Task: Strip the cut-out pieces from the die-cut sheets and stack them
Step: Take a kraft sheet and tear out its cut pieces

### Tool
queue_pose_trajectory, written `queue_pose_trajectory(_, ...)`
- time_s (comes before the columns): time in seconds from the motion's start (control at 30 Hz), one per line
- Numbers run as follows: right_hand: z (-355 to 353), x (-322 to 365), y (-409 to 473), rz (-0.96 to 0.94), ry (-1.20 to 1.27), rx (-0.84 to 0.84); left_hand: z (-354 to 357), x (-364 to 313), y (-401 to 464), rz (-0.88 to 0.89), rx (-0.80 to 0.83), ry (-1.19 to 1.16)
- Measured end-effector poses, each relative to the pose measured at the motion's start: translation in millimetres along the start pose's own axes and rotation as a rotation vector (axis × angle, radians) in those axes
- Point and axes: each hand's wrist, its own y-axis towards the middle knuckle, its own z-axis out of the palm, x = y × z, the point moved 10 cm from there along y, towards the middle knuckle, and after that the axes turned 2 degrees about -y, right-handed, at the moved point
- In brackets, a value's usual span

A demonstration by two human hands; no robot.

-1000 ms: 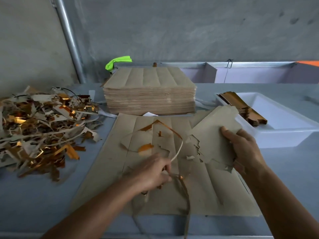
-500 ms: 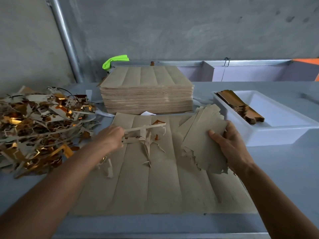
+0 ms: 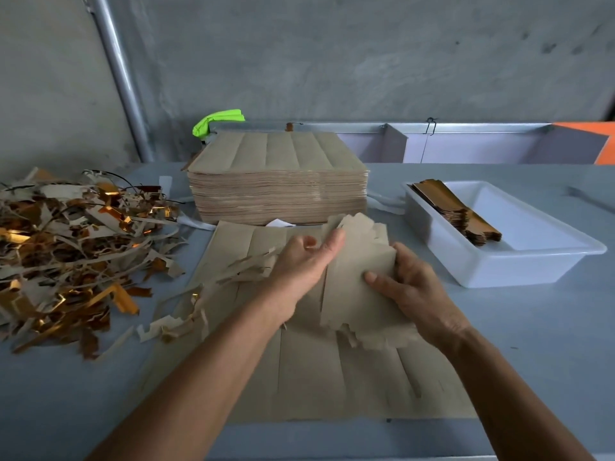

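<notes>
My left hand (image 3: 304, 261) is back from the scrap pile (image 3: 76, 247), waste dropped, fingers now pressing the cut-out pieces (image 3: 359, 281). Right hand (image 3: 411, 287) grips them w/ thumb on top; next, prob. the tray (image 3: 532, 271).

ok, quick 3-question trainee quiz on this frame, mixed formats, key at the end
1. True or false: the white tray already holds some gold-faced cut-out pieces.
2. Which hand grips the bundle of stripped pieces from its right side? A) left hand B) right hand C) neither
3. Fill in: the scrap pile lies to the ____ of the tall stack of die-cut sheets.

Key
1. True.
2. B: the right hand holds it with the thumb on top; the left hand touches its upper left edge.
3. Left.
</notes>
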Motion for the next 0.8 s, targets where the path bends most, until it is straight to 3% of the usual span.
queue_pose_trajectory(0.17, 3.5, -11.8, -7.6, -0.034, 0.037, -0.088, 0.6, 28.1, -9.2, 0.080, -0.224, -0.494)
queue_pose_trajectory(0.27, 5.8, -7.6, -9.2, -0.069, 0.158, -0.133, -2.1, 35.9, -15.5, 0.078, -0.247, -0.526)
queue_pose_trajectory(0.4, 10.2, -2.5, -8.4, -0.082, 0.227, -0.144, 13.5, 43.3, -21.0, 0.022, -0.167, -0.503)
queue_pose_trajectory(0.5, 10.8, -9.1, -9.3, -0.036, 0.237, -0.158, 13.2, 33.3, -16.0, 0.105, -0.099, -0.500)
queue_pose_trajectory(0.63, 5.3, -26.2, -20.5, 0.034, 0.294, -0.224, 35.0, 51.2, -21.7, 0.067, 0.121, -0.369)
queue_pose_trajectory(0.8, 0.8, -41.6, -36.2, 0.041, 0.342, -0.302, 46.2, 62.7, -29.0, 0.012, 0.212, -0.541)
